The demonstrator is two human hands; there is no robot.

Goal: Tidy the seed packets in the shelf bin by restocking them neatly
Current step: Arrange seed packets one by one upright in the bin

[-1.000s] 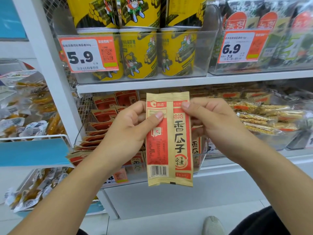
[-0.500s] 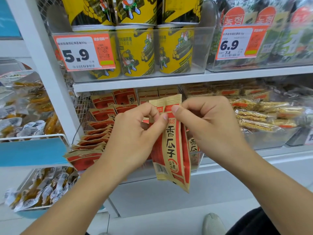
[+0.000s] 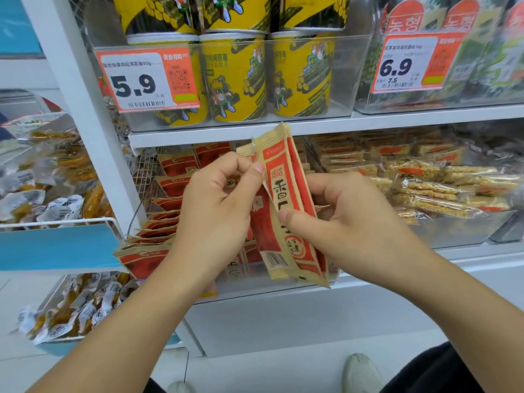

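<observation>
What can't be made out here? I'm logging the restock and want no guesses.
Head view only:
- How many seed packets are in the fan: they overlap, and the left hand and right hand cover them.
- The bin's price tag: behind the left wrist.
- Small print on the 5.9 tag: blurred.

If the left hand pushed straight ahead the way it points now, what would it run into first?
Probably the seed packets standing in the shelf bin right behind it. The left hand points up and into that shelf while pinching the held packets with the right hand. Depth is unclear from one view.
</observation>
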